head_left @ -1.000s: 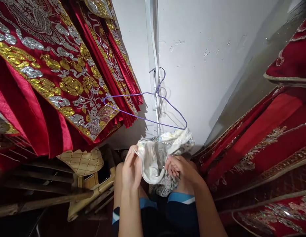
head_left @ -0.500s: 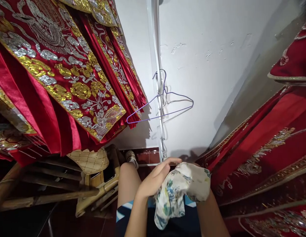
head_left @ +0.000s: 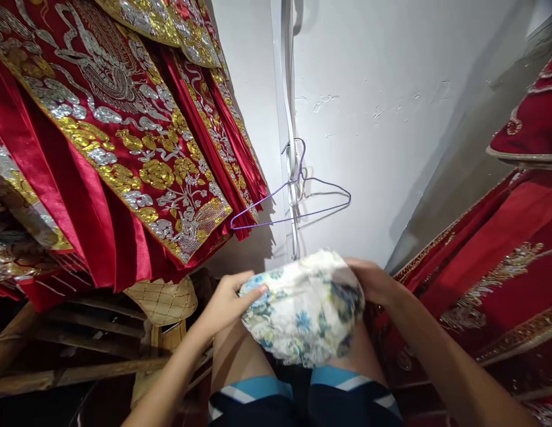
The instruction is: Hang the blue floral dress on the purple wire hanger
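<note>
So I've got this white floral-print cloth (head_left: 305,314) stretched between both hands, right above my lap, a bit below the middle of my view at 6 o'clock. Blue and yellow-green flowers all over it, bottom edge looks gathered, and it's slightly blurry.

My left hand (head_left: 231,302) has it at the cloth's 9 o'clock: thumb lying flat on the front, index finger along the top edge, so the corner's pinched between them. Other fingers mostly hidden behind it. My right hand (head_left: 371,280) is around 2 to 3 o'clock with the fingers tucked behind the cloth, so can't tell if they're spread or pressed together.

Straight up at the cloth's 12 o'clock, well apart from it, a purple wire hanger (head_left: 300,175) hangs at a white vertical strip (head_left: 284,89) on the wall. Over at 10 there's a red garment with gold and silver embroidery (head_left: 158,172), and at 3 a beaded red garment (head_left: 503,255). Bamboo chair (head_left: 98,370) further out around 8 to 9, my navy shorts (head_left: 253,406) at 6.
</note>
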The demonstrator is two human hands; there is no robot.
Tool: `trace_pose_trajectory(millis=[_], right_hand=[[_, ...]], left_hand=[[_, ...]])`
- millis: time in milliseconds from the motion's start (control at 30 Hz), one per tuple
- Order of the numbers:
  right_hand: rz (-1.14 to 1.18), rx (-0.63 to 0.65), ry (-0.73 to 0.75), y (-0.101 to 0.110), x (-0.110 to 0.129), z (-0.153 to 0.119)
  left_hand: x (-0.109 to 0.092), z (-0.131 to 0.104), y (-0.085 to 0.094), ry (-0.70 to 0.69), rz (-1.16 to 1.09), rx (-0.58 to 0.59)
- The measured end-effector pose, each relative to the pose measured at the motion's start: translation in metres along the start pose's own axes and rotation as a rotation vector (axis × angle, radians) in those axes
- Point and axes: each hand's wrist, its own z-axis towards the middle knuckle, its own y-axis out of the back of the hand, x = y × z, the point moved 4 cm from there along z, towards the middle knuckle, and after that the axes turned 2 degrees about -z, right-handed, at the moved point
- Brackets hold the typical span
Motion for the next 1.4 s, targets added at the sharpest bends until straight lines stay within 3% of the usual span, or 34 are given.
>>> trace_pose_trajectory(millis=[67,167,267,400,467,600,700,833,1000,1133,1267,1400], right_hand=[[0.038,0.078,-0.039,-0.012,0.009,0.007],[-0.110,0.196,-0.027,-0.039,0.028,0.013],[-0.362,0.102,0.110,-0.048,0.054,0.023],[-0.505,-0.331,0.452,-0.013,0.089,0.042],[-0.459,-0.489,0.472,0.013,0.090,0.052],[-0.291,-0.474,0.252,0.048,0.058,0.071],[-0.385,-0.447,0.175,0.056,0.034,0.073],[-0.567,-0.495,0.257,0.065,0.029,0.063],[-0.827,-0.696,0.350,0.079,0.049,0.031],[-0.915,-0.802,0.349,0.077,0.066,0.009],[-0.898,-0.872,0.341,0.073,0.076,-0.001],[-0.755,-0.800,0.287,0.070,0.072,-0.001]], left_hand=[[-0.015,-0.004,0.013,0.007,-0.023,-0.104],[-0.034,-0.006,0.011,0.011,-0.058,-0.174],[-0.047,-0.001,0.002,-0.018,-0.068,-0.148],[-0.049,0.010,0.004,-0.038,0.217,0.046],[-0.043,0.015,0.011,0.014,0.510,0.133],[-0.032,0.018,0.028,0.186,1.044,0.153],[-0.032,0.017,0.035,0.244,1.188,0.123],[-0.038,0.023,0.042,0.196,1.221,0.003],[-0.045,0.040,0.051,0.216,1.239,-0.155],[-0.053,0.059,0.058,0.207,1.179,-0.250],[-0.071,0.082,0.066,-0.005,1.099,-0.427],[-0.089,0.107,0.067,-0.281,0.563,-0.416]])
